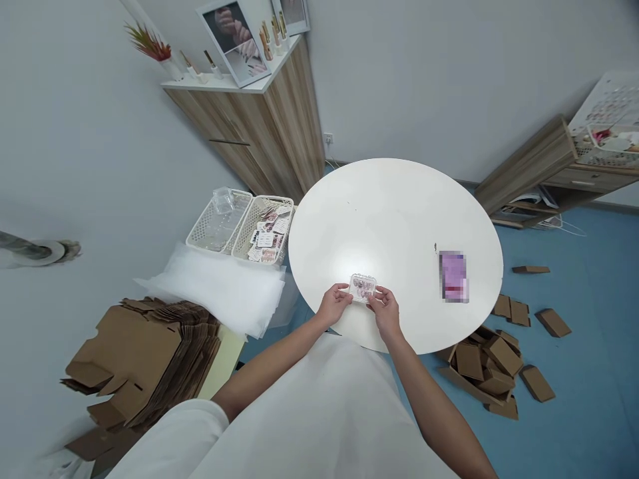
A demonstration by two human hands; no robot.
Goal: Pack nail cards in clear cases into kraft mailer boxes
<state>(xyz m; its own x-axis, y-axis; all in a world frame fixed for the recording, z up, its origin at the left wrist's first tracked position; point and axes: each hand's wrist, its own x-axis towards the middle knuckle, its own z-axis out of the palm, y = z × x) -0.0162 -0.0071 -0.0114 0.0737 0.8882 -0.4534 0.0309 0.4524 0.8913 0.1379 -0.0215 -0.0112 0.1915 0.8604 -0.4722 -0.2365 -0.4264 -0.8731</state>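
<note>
Between my hands, over the near edge of the white round table (394, 206), is a small clear plastic case (362, 287) with pinkish pieces inside that look like press-on nails. Its left side is gripped by my left hand (335, 305), thumb and fingers closed at the edge. My right hand (385, 311) pinches the right side and lower corner. Whether the lid is fully closed is too small to tell. On the table to the right lies a purple rectangular item (454, 276), blurred by pixelation.
Left of the table stand a basket of clear cases (214, 226) and a basket of printed cards (267, 233). White foam sheets (229, 286) and stacked flat cardboard (144, 352) lie nearer. Folded brown boxes (492, 369) fill a carton and floor at right. A wooden cabinet (289, 120) stands behind.
</note>
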